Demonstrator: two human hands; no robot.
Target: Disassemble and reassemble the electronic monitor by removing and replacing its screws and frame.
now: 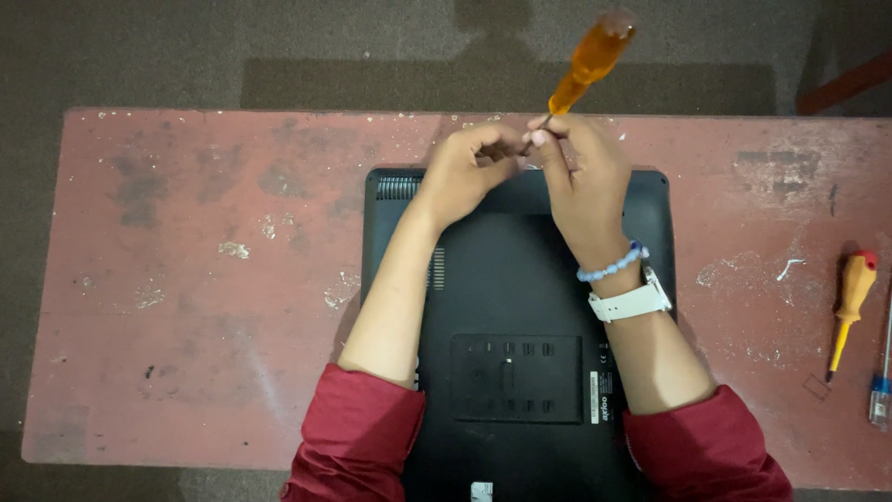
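Person is standing over a worn red table [167, 279], both hands meeting at the far edge of a black laptop [511, 307] lying bottom-up in the middle of it. Right hand [583, 181] is closed around the shaft end of an orange-handled screwdriver [591, 58], handle pointing up and away past the table's far edge, fingertips pinching near where shaft meets handle. Left hand [462, 175] is curling in, thumb and forefinger pinched together right against the right hand's fingertips, probably steadying the tip or holding something tiny; can't tell which. Laptop is flipped so the underside panel and vents are facing up, which is making the base accessible. Screwdriver's shaft and tip are hidden between the fingers, and the handle is motion-blurred. A white watch [632, 302] and a pale beaded bracelet [613, 268] are sitting on the right wrist. Second, smaller screwdriver with an orange handle and red cap [850, 307] is lying well apart near the table's right edge, with a pen-like tool [881, 390] just beside it, cut off by the frame. Laptop's near edge is covered by the red sleeves [358, 437].
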